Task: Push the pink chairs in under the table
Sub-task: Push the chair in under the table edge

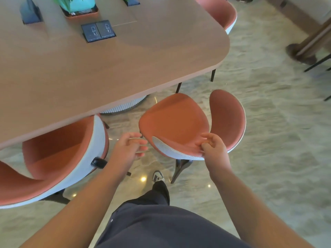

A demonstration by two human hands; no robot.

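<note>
Swing the stray pink chair to face the table
Your right hand (213, 145) pinches the pink chair (174, 122) by its seat rim beside the table (161, 68); left hand (129, 147) hovers loosely open, so grip there too before pushing

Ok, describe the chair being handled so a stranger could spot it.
Find the brown table, then its rounded near corner. The pink chair stands there, fully clear of the tabletop, right hand on its edge. The neighbouring chair sits partly under the table.
</note>
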